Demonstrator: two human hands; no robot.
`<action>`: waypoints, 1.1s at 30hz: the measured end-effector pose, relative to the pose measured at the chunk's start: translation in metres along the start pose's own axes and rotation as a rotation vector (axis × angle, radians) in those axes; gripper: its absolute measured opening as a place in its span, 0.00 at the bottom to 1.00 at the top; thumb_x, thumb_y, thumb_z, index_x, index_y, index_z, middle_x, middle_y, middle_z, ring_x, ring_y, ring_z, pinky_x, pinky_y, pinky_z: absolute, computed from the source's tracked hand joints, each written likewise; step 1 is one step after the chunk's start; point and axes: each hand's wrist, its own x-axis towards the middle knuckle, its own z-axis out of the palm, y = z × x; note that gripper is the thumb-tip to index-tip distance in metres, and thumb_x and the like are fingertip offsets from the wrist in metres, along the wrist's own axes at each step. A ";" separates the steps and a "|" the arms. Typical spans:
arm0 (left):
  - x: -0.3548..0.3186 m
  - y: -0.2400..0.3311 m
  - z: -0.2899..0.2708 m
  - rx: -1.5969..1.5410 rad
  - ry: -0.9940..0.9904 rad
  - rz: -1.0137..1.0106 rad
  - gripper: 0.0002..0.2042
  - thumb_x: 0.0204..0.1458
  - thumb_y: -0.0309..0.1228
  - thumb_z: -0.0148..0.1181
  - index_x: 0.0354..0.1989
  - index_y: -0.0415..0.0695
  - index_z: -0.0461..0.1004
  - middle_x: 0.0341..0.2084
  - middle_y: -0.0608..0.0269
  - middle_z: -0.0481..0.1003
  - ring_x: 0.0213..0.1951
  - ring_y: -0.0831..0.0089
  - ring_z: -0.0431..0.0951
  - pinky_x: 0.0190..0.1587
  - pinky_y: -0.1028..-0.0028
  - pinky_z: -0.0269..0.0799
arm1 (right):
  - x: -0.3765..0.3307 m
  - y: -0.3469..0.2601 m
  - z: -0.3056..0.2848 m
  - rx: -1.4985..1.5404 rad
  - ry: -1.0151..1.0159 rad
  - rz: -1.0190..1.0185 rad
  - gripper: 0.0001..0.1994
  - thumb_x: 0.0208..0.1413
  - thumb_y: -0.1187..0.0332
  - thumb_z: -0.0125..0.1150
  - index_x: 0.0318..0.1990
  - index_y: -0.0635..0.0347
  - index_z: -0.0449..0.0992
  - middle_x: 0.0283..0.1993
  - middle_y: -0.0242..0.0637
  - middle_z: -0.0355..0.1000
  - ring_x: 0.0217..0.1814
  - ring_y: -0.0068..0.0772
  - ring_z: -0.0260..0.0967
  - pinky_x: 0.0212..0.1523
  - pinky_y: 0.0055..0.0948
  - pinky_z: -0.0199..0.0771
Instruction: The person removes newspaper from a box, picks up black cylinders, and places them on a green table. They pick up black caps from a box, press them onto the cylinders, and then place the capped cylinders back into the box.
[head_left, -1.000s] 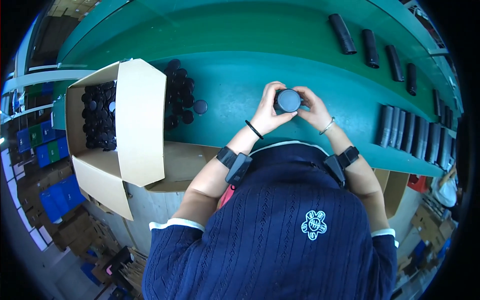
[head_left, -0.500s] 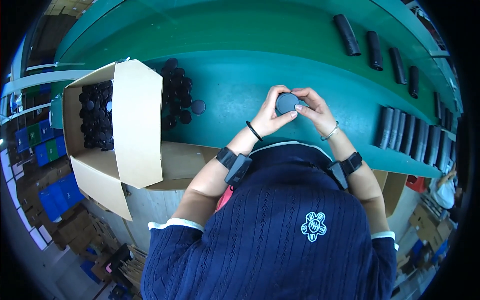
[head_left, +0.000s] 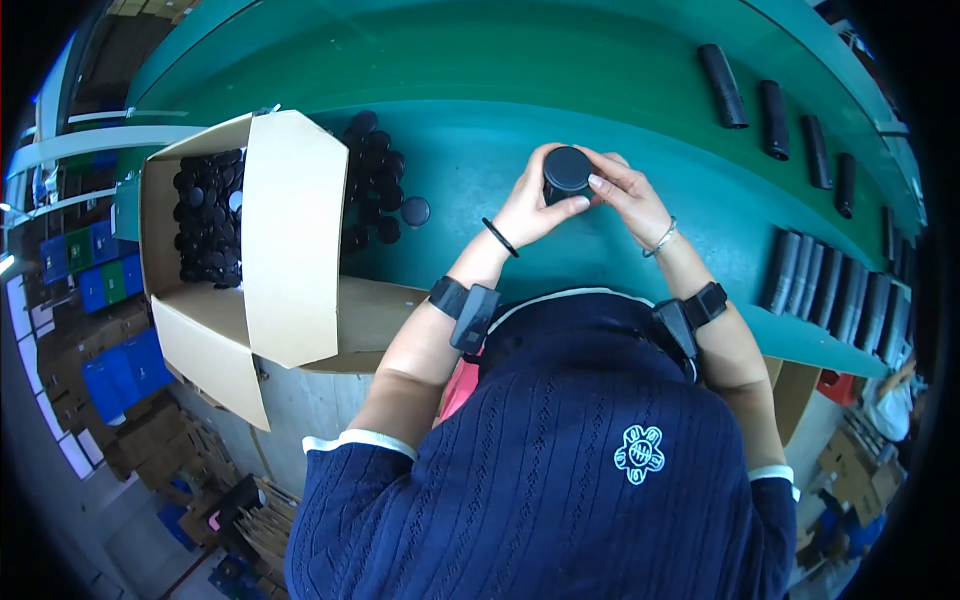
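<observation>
Held between both hands over the green table is a black round-capped cylinder (head_left: 568,168), its flat disc end facing up and part of its dark side showing below the rim. My left hand (head_left: 533,208) is closed around its left and near side, thumb across the front. My right hand (head_left: 630,200) grips from the right, with the thumb at the rim. The fingers hide most of the cylinder's lower part. To the left of my hands, several loose black round caps (head_left: 376,165) lie in a heap, with one cap (head_left: 415,211) at its right edge.
An open cardboard box (head_left: 295,240) at the left holds many black caps (head_left: 212,215). Black tubes (head_left: 815,280) stand in a row at the right table edge. Farther back, several tubes (head_left: 722,88) rest spaced apart on the darker green strip (head_left: 560,50).
The cylinder has tilted, so its end now looks darker and some of its side shows. Both hands have moved slightly away from my body with it. The whole view has shifted a little.
</observation>
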 end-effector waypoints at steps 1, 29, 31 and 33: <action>0.002 -0.002 -0.003 0.084 -0.005 -0.032 0.32 0.40 0.32 0.71 0.54 0.39 0.60 0.47 0.51 0.68 0.51 0.62 0.71 0.53 0.67 0.66 | 0.001 0.000 0.002 -0.001 -0.007 0.001 0.25 0.56 0.66 0.58 0.62 0.55 0.63 0.51 0.32 0.62 0.55 0.25 0.61 0.46 0.24 0.69; 0.026 -0.009 -0.004 -0.955 0.251 -0.338 0.23 0.57 0.44 0.53 0.56 0.43 0.61 0.52 0.55 0.65 0.56 0.63 0.64 0.60 0.62 0.56 | 0.003 0.025 0.002 -0.367 -0.025 -0.196 0.48 0.37 0.62 0.71 0.67 0.60 0.49 0.68 0.49 0.51 0.71 0.44 0.46 0.68 0.36 0.47; 0.032 -0.004 -0.005 -0.891 0.259 -0.402 0.26 0.58 0.49 0.48 0.60 0.46 0.59 0.58 0.54 0.61 0.62 0.60 0.58 0.63 0.55 0.48 | 0.007 0.037 -0.001 -0.259 0.005 -0.110 0.49 0.36 0.63 0.72 0.68 0.56 0.49 0.67 0.49 0.52 0.71 0.42 0.48 0.67 0.34 0.50; 0.028 -0.002 -0.009 -0.744 0.390 -0.538 0.28 0.59 0.52 0.44 0.63 0.50 0.57 0.62 0.54 0.56 0.65 0.59 0.52 0.65 0.53 0.42 | 0.028 0.024 -0.021 -0.399 0.293 -0.101 0.45 0.37 0.63 0.71 0.64 0.52 0.50 0.58 0.49 0.63 0.61 0.47 0.62 0.60 0.38 0.60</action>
